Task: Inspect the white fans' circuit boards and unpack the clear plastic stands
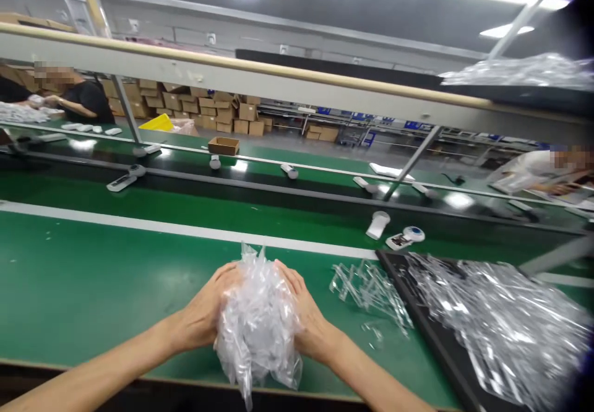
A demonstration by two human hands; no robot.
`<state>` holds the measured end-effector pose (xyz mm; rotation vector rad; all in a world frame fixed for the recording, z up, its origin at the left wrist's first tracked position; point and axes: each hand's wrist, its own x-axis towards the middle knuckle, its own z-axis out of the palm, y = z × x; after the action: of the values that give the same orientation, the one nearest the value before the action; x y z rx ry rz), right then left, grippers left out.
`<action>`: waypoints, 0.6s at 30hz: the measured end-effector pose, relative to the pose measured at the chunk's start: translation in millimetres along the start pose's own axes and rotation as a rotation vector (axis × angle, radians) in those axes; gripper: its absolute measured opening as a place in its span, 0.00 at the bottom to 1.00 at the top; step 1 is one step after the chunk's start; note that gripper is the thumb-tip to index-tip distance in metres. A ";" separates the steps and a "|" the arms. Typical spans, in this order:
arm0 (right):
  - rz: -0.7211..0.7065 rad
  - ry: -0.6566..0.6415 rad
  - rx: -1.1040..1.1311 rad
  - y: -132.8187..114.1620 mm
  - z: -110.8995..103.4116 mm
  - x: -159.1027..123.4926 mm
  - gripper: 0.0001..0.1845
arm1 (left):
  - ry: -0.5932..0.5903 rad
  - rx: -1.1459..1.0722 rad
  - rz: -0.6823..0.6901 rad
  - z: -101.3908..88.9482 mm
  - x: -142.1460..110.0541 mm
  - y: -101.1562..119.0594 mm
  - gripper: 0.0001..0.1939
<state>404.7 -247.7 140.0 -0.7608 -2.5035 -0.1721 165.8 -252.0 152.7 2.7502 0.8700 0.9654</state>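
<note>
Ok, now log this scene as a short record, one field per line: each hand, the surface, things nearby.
Left hand: against the left side of a crinkled clear plastic bundle
Right hand: against the bundle's right side
Surface: green worktable
Right of hands: loose clear plastic pieces, then a black tray heaped with more
Just past tray: two white devices

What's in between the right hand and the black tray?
In the head view, loose clear plastic pieces lie on the green table between the right hand and the black tray.
</note>
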 end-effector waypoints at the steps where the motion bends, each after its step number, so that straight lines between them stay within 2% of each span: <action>1: -0.023 -0.053 -0.034 6.3 15.6 17.3 0.32 | -0.002 0.061 0.059 0.9 -11.6 -29.9 0.20; 4: -0.079 -0.260 -0.126 16.8 66.1 42.1 0.26 | -0.154 0.205 0.265 3.6 -42.8 -103.8 0.14; 6: -0.089 -0.365 -0.145 16.6 92.6 40.1 0.23 | -0.271 0.231 0.356 0.7 -53.0 -134.2 0.12; 8: -0.078 -0.426 -0.147 14.5 105.8 33.7 0.23 | -0.348 0.225 0.423 -7.4 -51.8 -151.7 0.14; 10: -0.065 -0.458 -0.146 14.8 105.7 29.6 0.22 | -0.411 0.227 0.487 -18.3 -43.3 -162.4 0.19; 13: -0.093 -0.459 -0.132 22.6 93.2 26.0 0.23 | -0.458 0.268 0.560 -32.1 -35.0 -175.1 0.24; 15: -0.110 -0.438 -0.092 31.1 86.2 17.9 0.27 | -0.458 0.306 0.543 -37.5 -40.2 -182.4 0.25; 18: -0.050 -0.443 0.035 49.5 88.5 -2.6 0.32 | -0.466 0.385 0.420 -41.6 -60.3 -187.7 0.27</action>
<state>395.0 -184.5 61.2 -0.7917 -2.9349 0.0282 11.6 -132.6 102.1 3.3559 0.4425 0.1590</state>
